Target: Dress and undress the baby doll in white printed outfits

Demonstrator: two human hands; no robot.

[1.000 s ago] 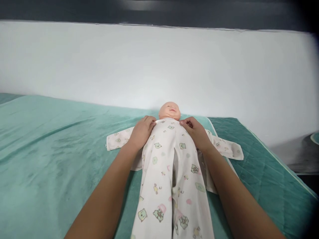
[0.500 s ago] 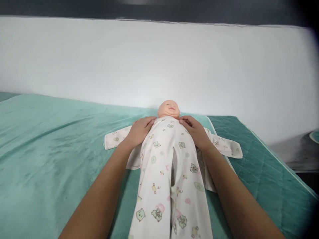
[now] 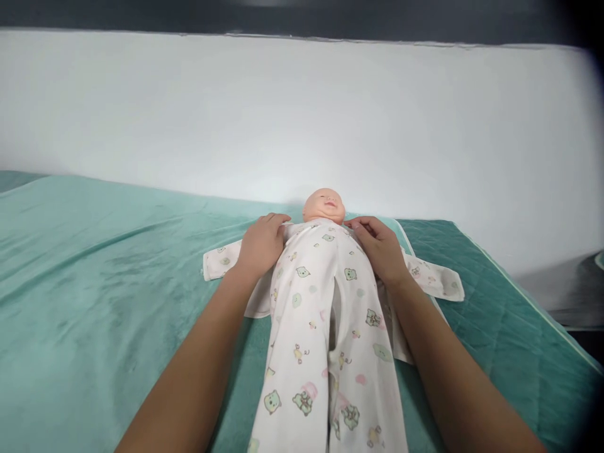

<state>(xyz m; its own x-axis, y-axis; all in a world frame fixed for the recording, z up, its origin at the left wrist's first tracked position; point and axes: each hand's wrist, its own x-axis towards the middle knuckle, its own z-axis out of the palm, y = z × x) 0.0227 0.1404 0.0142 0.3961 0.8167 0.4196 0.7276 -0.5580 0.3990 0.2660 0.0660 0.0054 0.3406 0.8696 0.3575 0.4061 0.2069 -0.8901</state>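
Observation:
A baby doll (image 3: 324,206) lies on its back, head toward the wall. White trousers (image 3: 309,327) printed with green bears lie lengthwise over its body, their upper edge near the chin and their legs running off the bottom of the view. Beneath them, a matching printed top (image 3: 436,281) has its sleeves spread to both sides. Beside the doll's shoulder on the left, my left hand (image 3: 265,244) rests open, fingers stretched toward the neck. My right hand (image 3: 380,246) lies along the opposite shoulder, its fingers loosely bent and touching the cloth near the neck.
A light green blanket (image 3: 117,283) with soft creases spreads under the doll and to the left. On the right is a darker quilted mat (image 3: 495,314) with a pale edge. A white wall (image 3: 302,119) rises close behind the doll's head.
Both hands have shifted slightly outward from the trousers' upper edge, the left hand's fingers now straighter. The whole scene sits a little further right in view.

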